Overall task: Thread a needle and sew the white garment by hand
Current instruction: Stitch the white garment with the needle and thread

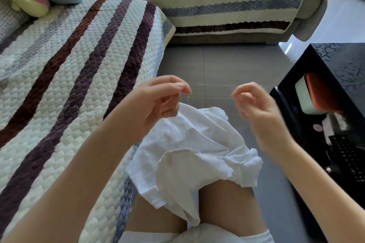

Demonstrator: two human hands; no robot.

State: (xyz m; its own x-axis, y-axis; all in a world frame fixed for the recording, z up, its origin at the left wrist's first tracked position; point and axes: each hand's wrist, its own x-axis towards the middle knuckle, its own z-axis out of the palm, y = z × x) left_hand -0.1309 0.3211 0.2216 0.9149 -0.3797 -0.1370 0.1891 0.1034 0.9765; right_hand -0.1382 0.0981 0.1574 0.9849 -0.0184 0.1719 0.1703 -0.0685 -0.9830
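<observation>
The white garment lies bunched over the person's bare knees. Its top edge is drawn up to the left hand, whose lower fingers curl onto the cloth while thumb and forefinger press tip to tip on something too small to see. The right hand, clear of the cloth, is motion-blurred, its fingers curled with thumb and forefinger close; whether they pinch anything I cannot tell.

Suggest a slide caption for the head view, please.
Sewing prep: left hand and right hand pinch a faint thread above the white garment.
</observation>
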